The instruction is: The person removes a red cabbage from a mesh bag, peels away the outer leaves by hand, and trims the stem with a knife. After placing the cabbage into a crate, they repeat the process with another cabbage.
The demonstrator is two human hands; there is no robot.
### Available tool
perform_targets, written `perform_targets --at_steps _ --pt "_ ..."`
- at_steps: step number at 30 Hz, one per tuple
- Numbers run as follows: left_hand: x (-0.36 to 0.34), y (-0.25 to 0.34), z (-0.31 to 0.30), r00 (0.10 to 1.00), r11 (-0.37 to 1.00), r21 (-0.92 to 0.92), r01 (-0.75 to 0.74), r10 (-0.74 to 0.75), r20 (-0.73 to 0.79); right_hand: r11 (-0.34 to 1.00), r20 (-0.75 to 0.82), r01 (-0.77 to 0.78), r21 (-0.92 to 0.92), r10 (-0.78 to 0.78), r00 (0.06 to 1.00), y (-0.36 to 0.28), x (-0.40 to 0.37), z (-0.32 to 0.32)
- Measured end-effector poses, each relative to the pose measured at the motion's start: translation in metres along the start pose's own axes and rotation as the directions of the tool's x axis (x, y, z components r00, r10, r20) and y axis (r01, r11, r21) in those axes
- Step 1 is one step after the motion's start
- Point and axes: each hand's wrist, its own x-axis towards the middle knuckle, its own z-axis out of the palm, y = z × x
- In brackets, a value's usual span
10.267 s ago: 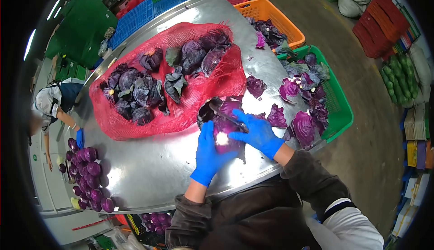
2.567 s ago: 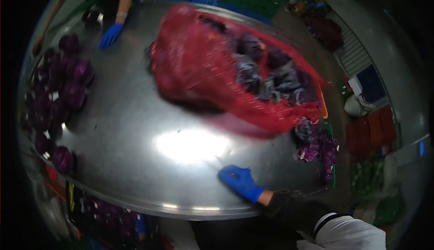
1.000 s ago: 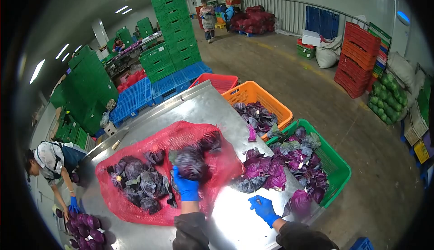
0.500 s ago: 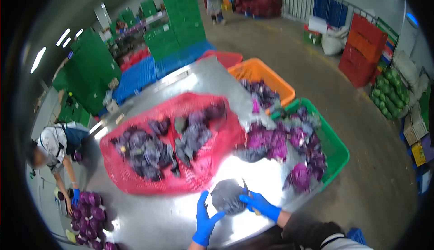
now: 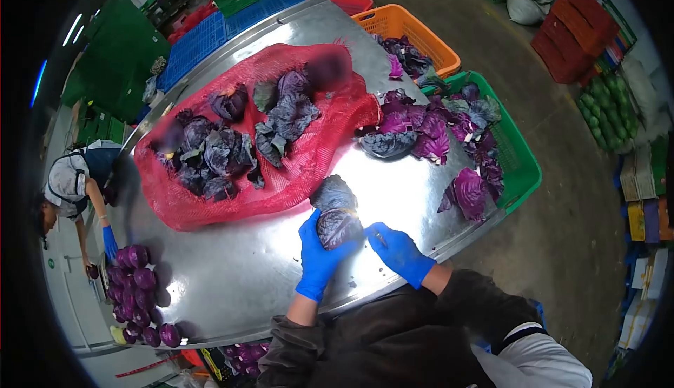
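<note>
A red cabbage [image 5: 340,228] with dull, dark outer leaves sits over the steel table in front of me. My left hand [image 5: 320,256], in a blue glove, grips it from the near left side, thumb along its lower edge. An outer leaf [image 5: 333,193] stands away from the cabbage on the far side, with a pale line between them. My right hand [image 5: 401,252], also gloved in blue, is beside the cabbage on the right, its fingers curled closed. Whatever those fingers hold, if anything, is hidden.
A red mesh bag [image 5: 281,184] carrying several untrimmed cabbages lies beyond my hands. Loose purple leaves [image 5: 428,135] spill toward a green crate [image 5: 523,156]; an orange crate [image 5: 442,48] stands behind. Trimmed cabbages [image 5: 133,286] are grouped left, near a co-worker [image 5: 74,177].
My view has tipped downward. An outer leaf now stands apart from the cabbage. My left hand has closed around the cabbage, and the dark blade-like shape near my right hand no longer shows.
</note>
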Motion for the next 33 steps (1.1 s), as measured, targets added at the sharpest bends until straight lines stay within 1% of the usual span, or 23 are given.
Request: perform_targets --at_steps 1,2,4,5,6,8,10,12,14,15,16,18,19,21,24,25,27,28,30,31,33 --pt "0.003 0.008 0.001 1.000 0.997 0.075 -0.015 0.014 0.010 0.987 0.069 -0.130 0.095 0.123 0.990 -0.008 -0.003 -0.001" --pt "0.003 0.014 0.003 1.000 0.997 0.074 -0.020 0.018 0.016 0.986 0.062 -0.133 0.096 0.127 0.990 -0.006 -0.002 -0.001" --pt "0.004 0.024 0.009 0.997 0.970 0.244 -0.008 -0.011 0.077 0.986 0.048 -0.146 0.084 0.142 0.989 -0.002 -0.002 0.000" --pt "0.003 0.022 0.012 0.998 0.961 0.273 -0.036 0.020 0.062 0.982 0.062 -0.154 0.109 0.148 0.987 -0.001 -0.003 -0.002" --pt "0.006 0.020 0.012 0.998 0.962 0.272 -0.040 0.023 0.064 0.982 0.059 -0.155 0.109 0.150 0.987 -0.003 -0.002 -0.004" --pt "0.005 0.019 0.013 0.999 0.975 0.224 0.014 -0.021 0.028 0.988 0.098 -0.155 0.026 0.152 0.984 -0.004 -0.003 -0.005" --pt "0.007 0.017 0.014 0.999 0.974 0.226 0.006 -0.018 0.049 0.989 0.120 -0.149 -0.003 0.148 0.982 -0.003 0.000 -0.008" --pt "0.006 0.014 0.014 0.995 0.965 0.253 -0.070 0.049 0.086 0.989 0.153 -0.143 -0.028 0.145 0.978 0.000 0.002 -0.010" --pt "0.006 0.013 0.012 0.995 0.965 0.252 -0.069 0.048 0.091 0.996 0.162 -0.050 -0.071 0.061 0.985 0.006 0.004 -0.014" --pt "0.007 0.014 0.012 0.995 0.966 0.248 -0.078 0.058 0.087 0.996 0.151 -0.077 -0.037 0.082 0.985 -0.004 0.001 -0.020" --pt "0.008 0.015 0.013 0.995 0.967 0.244 -0.069 0.048 0.088 0.996 0.159 -0.083 -0.041 0.089 0.983 -0.005 0.002 -0.022" --pt "0.007 0.016 0.014 0.996 0.963 0.263 -0.063 0.044 0.077 0.992 0.113 -0.123 -0.002 0.123 0.986 -0.004 -0.001 -0.019" --pt "0.007 0.017 0.013 0.996 0.963 0.263 -0.056 0.035 0.085 0.991 0.118 -0.135 0.000 0.134 0.984 -0.001 -0.002 -0.016" --pt "0.008 0.019 0.013 0.996 0.966 0.254 -0.049 0.030 0.079 0.993 0.112 -0.119 0.025 0.116 0.987 0.002 -0.002 -0.010" --pt "0.007 0.021 0.014 0.997 0.968 0.248 -0.020 0.002 0.072 0.990 0.134 -0.138 -0.018 0.139 0.981 -0.009 -0.002 -0.018" --pt "0.007 0.021 0.014 0.997 0.969 0.245 -0.021 0.001 0.079 0.989 0.131 -0.145 -0.019 0.146 0.981 -0.002 -0.002 -0.015" --pt "0.006 0.023 0.014 0.997 0.962 0.270 -0.031 0.010 0.079 0.997 0.134 0.033 -0.073 -0.023 0.991 0.009 -0.002 -0.008" --pt "0.005 0.023 0.015 0.996 0.962 0.270 -0.030 0.007 0.085 0.997 0.135 0.026 -0.071 -0.016 0.991 0.011 -0.001 -0.006" --pt "0.004 0.025 0.017 0.997 0.954 0.299 -0.037 0.015 0.075 0.992 0.130 -0.112 -0.060 0.119 0.984 0.003 0.009 -0.008" --pt "0.004 0.025 0.017 0.997 0.953 0.298 -0.046 0.023 0.080 0.992 0.121 -0.115 -0.058 0.121 0.985 0.002 0.009 -0.007" --pt "0.005 0.025 0.018 0.996 0.948 0.314 -0.047 0.022 0.081 0.982 0.165 -0.169 -0.085 0.181 0.970 0.002 0.011 -0.008"
